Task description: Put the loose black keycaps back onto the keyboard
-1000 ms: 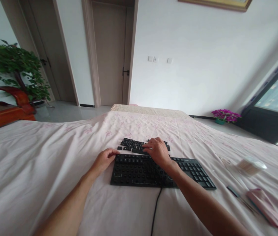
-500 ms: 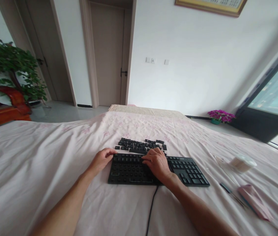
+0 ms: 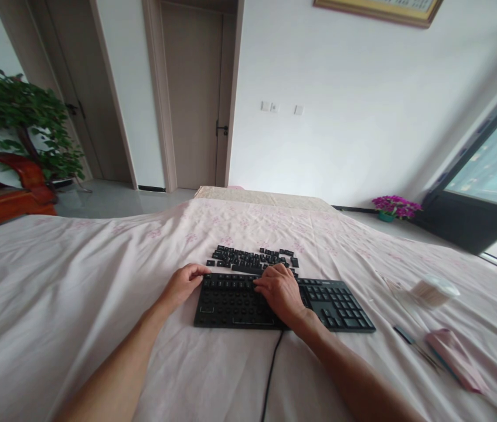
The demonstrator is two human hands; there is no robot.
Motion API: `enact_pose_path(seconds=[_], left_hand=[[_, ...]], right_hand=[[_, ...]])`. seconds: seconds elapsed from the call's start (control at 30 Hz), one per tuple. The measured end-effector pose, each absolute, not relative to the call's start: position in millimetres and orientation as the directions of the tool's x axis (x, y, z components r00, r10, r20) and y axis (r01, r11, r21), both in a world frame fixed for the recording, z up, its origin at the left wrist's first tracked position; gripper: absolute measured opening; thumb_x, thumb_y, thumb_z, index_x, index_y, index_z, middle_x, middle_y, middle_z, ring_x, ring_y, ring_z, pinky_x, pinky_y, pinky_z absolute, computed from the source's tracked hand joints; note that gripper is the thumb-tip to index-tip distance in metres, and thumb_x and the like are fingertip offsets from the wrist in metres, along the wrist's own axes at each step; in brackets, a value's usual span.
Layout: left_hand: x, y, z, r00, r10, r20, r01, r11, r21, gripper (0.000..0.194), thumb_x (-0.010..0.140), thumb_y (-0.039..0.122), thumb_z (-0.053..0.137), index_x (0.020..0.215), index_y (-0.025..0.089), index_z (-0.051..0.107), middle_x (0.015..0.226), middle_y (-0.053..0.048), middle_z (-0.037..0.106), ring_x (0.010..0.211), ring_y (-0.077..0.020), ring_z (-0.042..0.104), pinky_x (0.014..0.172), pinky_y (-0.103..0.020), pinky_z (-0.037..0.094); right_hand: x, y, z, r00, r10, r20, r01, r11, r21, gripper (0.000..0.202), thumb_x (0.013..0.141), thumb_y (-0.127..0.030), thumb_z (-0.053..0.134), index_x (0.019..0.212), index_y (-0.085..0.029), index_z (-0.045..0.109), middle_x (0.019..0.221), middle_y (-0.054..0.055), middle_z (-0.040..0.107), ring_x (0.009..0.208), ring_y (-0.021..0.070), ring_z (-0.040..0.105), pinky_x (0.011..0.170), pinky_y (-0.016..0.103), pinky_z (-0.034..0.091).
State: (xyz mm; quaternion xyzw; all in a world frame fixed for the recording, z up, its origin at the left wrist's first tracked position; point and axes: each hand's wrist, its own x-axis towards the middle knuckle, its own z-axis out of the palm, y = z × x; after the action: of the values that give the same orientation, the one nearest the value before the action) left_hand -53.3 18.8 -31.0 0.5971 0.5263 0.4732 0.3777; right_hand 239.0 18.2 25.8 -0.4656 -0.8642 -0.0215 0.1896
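The cable [image 3: 271, 375] lay nearest, on the cloth [image 3: 99, 281]. Next came the keyboard [image 3: 231, 303], long axis L–R across the person's front. R hand [image 3: 280, 290] covered approx. mid-kbd., fingers bunched at the upper rows; I couldn't tell if they pinched a cap. L hand [image 3: 182, 285] had bent fingers touching the far L corner; grip unclear. Loose keycaps [image 3: 246, 259] lay just beyond the kbd.'s far edge, fwd. of R fingers; R hand was nearer the cluster's middle.
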Motion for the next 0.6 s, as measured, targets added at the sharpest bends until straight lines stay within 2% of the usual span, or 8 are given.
enact_pose_path(seconds=[0.17, 0.33, 0.5, 0.6], left_hand=[[-55, 20, -34, -0.006, 0.984, 0.175, 0.277, -0.167, 0.946, 0.027, 0.072, 0.023, 0.057, 0.095, 0.016, 0.070, 0.099, -0.007, 0.072, 0.095, -0.0214, 0.065, 0.091, -0.033, 0.047], [-55, 21, -36, 0.003, 0.982, 0.187, 0.283, -0.180, 0.942, 0.029, 0.073, 0.021, 0.056, 0.098, 0.016, 0.070, 0.102, -0.007, 0.072, 0.095, -0.0208, 0.065, 0.092, -0.033, 0.047], [-53, 20, -33, -0.002, 0.983, 0.183, 0.278, -0.175, 0.944, 0.029, 0.072, 0.021, 0.056, 0.097, 0.016, 0.071, 0.099, -0.007, 0.072, 0.094, -0.0208, 0.065, 0.090, -0.033, 0.047], [-54, 21, -34, -0.004, 0.982, 0.187, 0.281, -0.178, 0.943, 0.028, 0.072, 0.021, 0.056, 0.095, 0.017, 0.071, 0.097, -0.006, 0.072, 0.094, -0.0208, 0.065, 0.091, -0.034, 0.047]], right_hand=[[236, 16, 27, -0.519, 0.784, 0.342, 0.815, 0.574, -0.079, 0.015, 0.087, -0.035, 0.060, 0.091, -0.032, 0.074, 0.087, 0.003, 0.063, 0.092, 0.0209, 0.046, 0.079, 0.033, 0.033], [232, 10, 27, -0.553, 0.772, 0.314, 0.814, 0.581, 0.006, 0.019, 0.091, -0.028, 0.053, 0.083, -0.026, 0.070, 0.086, 0.004, 0.061, 0.091, 0.0204, 0.045, 0.078, 0.034, 0.030], [232, 3, 28, -0.578, 0.767, 0.280, 0.810, 0.581, 0.083, 0.021, 0.088, -0.016, 0.049, 0.096, -0.025, 0.067, 0.089, 0.006, 0.060, 0.091, 0.0212, 0.044, 0.076, 0.035, 0.028], [230, 0, 27, -0.600, 0.756, 0.263, 0.797, 0.594, 0.112, 0.023, 0.086, -0.014, 0.050, 0.100, -0.023, 0.065, 0.090, 0.007, 0.060, 0.091, 0.0223, 0.044, 0.076, 0.036, 0.028]])
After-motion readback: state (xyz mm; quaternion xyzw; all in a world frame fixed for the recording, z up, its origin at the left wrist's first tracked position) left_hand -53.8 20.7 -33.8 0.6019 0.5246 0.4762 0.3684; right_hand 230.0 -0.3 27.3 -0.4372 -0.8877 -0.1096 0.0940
